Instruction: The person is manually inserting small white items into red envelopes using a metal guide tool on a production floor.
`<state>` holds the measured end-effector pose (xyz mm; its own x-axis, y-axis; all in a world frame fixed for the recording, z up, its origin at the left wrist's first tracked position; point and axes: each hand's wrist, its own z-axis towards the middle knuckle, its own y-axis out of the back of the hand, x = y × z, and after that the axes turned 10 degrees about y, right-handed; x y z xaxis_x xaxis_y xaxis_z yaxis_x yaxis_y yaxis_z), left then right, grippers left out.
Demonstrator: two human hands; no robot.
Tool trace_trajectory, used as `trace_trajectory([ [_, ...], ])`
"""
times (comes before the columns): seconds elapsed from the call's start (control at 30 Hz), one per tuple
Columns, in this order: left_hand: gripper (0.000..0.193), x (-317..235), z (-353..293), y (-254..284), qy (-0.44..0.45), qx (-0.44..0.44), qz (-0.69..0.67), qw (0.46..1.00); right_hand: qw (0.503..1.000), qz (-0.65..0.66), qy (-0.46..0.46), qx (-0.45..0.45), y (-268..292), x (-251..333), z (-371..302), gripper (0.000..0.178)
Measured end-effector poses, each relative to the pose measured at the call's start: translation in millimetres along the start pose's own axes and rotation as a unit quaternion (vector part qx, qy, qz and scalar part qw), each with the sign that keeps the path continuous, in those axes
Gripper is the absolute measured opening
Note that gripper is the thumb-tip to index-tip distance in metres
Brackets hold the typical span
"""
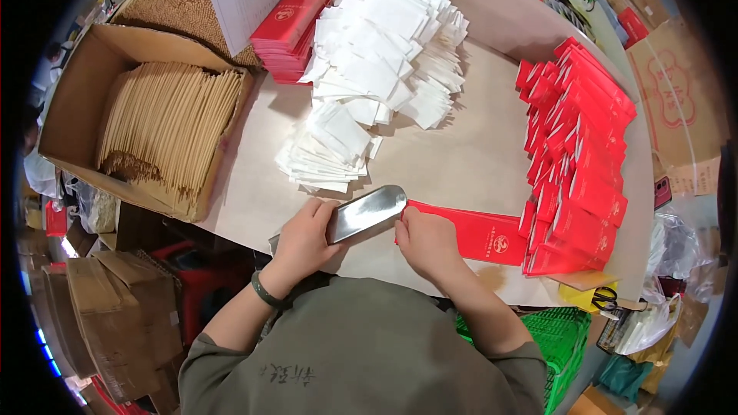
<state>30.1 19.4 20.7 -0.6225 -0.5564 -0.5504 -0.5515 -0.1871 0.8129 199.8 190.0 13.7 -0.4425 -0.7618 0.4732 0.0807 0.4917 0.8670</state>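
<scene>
My left hand (pixel 306 237) is closed around a shiny metal trough-shaped tool (pixel 367 214) with a rounded end, which slants up to the right. The rounded end comes close to my right hand (pixel 429 240); whether they touch I cannot tell. My right hand is closed on the left end of a long flat red paper sleeve (pixel 492 237). The sleeve lies along the table's front and reaches the foot of a heap of red packets (pixel 580 161) on the right. White flat packets (pixel 369 69) are piled beyond my hands.
A cardboard box (pixel 69 119) of upright thin wooden sticks (pixel 169 127) stands at the left, with more sticks (pixel 173 8) behind it. Red sleeves (pixel 300 19) are stacked at the back. Yellow-taped scissors (pixel 604 298) lie at the front right corner. A green crate (pixel 567 353) sits below the table.
</scene>
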Motion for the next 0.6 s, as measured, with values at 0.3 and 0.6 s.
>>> trace_trajectory([
  [0.3,0.076,7.8,18.7,16.3,-0.155,0.100,0.020,0.983,0.992,0.108,0.036,-0.056,-10.5,31.8,11.4,0.019],
  [0.6,0.031,147.2,40.0,154.4,0.173,-0.364,0.118,0.908,0.969,0.047,0.159,-0.180,-4.9,5.0,135.7,0.016],
])
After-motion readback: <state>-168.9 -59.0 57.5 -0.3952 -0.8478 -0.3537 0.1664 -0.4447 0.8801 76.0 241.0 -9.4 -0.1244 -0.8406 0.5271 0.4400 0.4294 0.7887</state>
